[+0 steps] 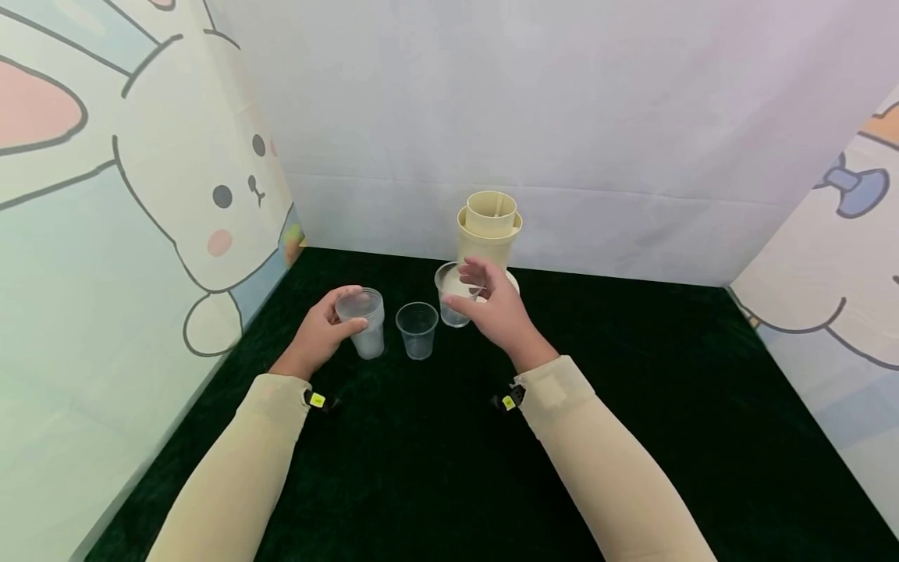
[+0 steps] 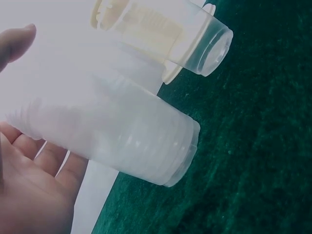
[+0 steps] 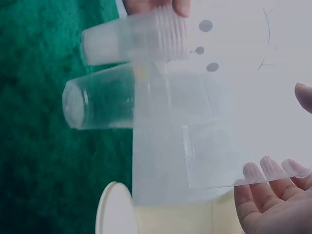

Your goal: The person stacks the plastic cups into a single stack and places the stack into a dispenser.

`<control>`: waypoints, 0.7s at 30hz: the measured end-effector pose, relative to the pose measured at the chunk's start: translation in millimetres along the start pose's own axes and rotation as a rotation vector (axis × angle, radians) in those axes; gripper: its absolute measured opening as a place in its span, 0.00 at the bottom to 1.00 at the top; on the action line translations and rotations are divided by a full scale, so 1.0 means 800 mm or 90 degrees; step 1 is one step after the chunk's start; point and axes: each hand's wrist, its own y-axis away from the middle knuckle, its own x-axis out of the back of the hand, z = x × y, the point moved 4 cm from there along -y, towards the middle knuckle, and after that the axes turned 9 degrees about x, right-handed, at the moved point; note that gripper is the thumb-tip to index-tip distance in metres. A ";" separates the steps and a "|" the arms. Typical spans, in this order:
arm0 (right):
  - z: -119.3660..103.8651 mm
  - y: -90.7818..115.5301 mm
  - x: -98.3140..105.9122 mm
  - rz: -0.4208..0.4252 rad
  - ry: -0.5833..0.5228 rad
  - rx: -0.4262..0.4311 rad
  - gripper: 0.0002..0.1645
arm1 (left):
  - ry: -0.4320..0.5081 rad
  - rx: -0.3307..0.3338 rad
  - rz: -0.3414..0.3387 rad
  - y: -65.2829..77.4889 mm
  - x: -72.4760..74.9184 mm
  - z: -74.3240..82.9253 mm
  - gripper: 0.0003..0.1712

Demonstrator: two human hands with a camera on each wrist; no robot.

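Note:
On the left, my left hand (image 1: 321, 332) grips a nested stack of clear plastic cups (image 1: 370, 337) near the top, thumb in front and fingers around the far side. The stack is upright, its rims layered (image 3: 168, 31). My right hand (image 1: 500, 312) holds a single clear plastic cup (image 1: 455, 312) by its upper part, fingertips behind the wall and thumb on the near side. Between the hands, another clear plastic cup (image 1: 417, 334) stands upright on the dark green cloth. Glare washes out the stack's rims in the left wrist view.
Behind the right hand stands a cream cylindrical container (image 1: 486, 246) with a smaller cream cup (image 1: 492, 215) set in its top. A pale round piece (image 3: 114, 209) is at its base. The green cloth (image 1: 421, 468) covers the table, with printed fabric walls (image 1: 175, 172) around it.

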 end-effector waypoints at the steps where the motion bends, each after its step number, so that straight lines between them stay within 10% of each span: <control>1: -0.003 -0.001 -0.002 -0.004 -0.003 0.003 0.46 | 0.000 -0.001 0.000 0.000 0.000 0.000 0.38; 21: -0.043 -0.027 -0.071 -0.069 0.014 0.035 0.46 | -0.008 -0.005 0.003 0.001 0.001 0.001 0.38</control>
